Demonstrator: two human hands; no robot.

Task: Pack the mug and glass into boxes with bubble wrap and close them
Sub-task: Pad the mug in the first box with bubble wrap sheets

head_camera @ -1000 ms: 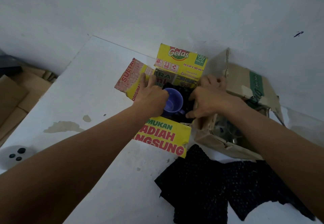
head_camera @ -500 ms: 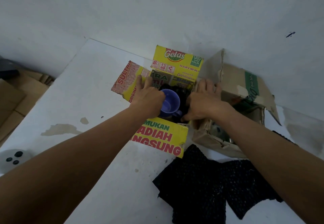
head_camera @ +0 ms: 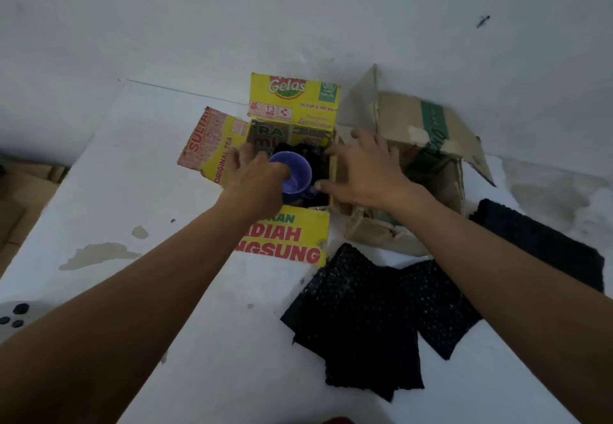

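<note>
Mug (head_camera: 296,173), blue and upright with its mouth open to the camera, stands inside the yellow box (head_camera: 292,105) at the far edge of the white worktop (head_camera: 159,165). Dark bubble wrap (head_camera: 310,151) is bunched behind and beside it. The person's left grip (head_camera: 257,179) lies against the mug's left rim; whether thumb or fingers pinch that rim cannot be told from this angle. The right grip (head_camera: 368,168) is spread wide and holds nothing. It is poised over the wall where the yellow box meets the brown box (head_camera: 398,115), which touches its right side. The glass is not plainly seen. Loose black sheets (head_camera: 365,317) of wrap lie toward the worktop's near right. The mug looks stiff, smooth and breakable, and light enough for one hand. Its handle, turned toward the near right, or a hold across the body below the rim, would likely give the surest purchase. More padding seems wanted before the flaps fold shut.
</note>
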